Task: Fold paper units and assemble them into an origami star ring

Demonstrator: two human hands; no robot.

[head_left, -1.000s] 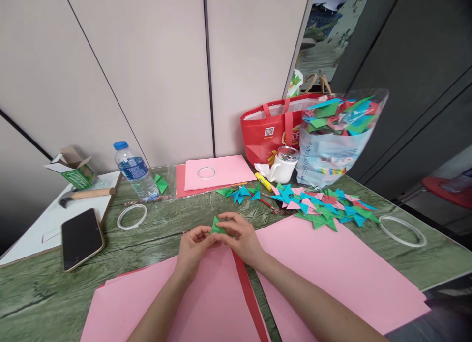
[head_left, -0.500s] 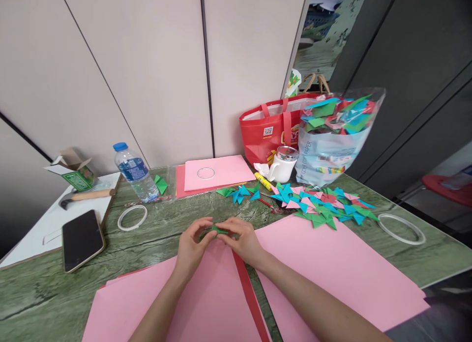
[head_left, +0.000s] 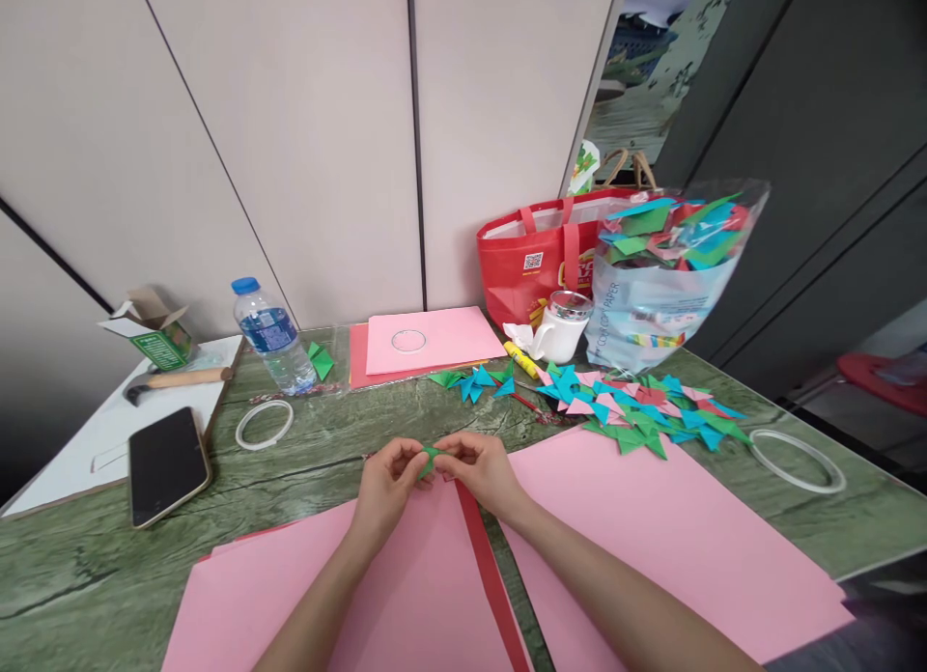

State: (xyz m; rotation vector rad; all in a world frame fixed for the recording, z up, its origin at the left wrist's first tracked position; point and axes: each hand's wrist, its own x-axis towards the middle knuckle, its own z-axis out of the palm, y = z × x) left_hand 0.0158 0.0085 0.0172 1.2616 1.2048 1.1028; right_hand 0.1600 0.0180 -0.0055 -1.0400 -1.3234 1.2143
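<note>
Between my two hands is a small piece of folded green paper (head_left: 430, 460), partly hidden by the fingers. My left hand (head_left: 389, 479) pinches its left side with thumb and forefinger. On the right side, my right hand (head_left: 479, 469) grips it the same way. Both hands are just above the far end of a stack of pink sheets (head_left: 391, 575) with a red sheet (head_left: 482, 566) showing along its right edge. Beyond my hands lie a few folded blue and green paper pieces (head_left: 474, 384). A heap of folded paper pieces (head_left: 637, 406) in several colours spreads to the right.
Another pink stack (head_left: 666, 546) lies at right. Behind stand a red bag (head_left: 511, 276), a clear paper-filled bag (head_left: 641, 315), a white mug (head_left: 559, 336) and a glue stick (head_left: 519, 359). At left are a water bottle (head_left: 273, 339), phone (head_left: 168, 466), hammer-like tool (head_left: 181, 378) and white ring (head_left: 264, 426).
The green paper has turned between my fingers and now shows a broader face. My fingers have drawn closer together. The whole view has shifted slightly.
</note>
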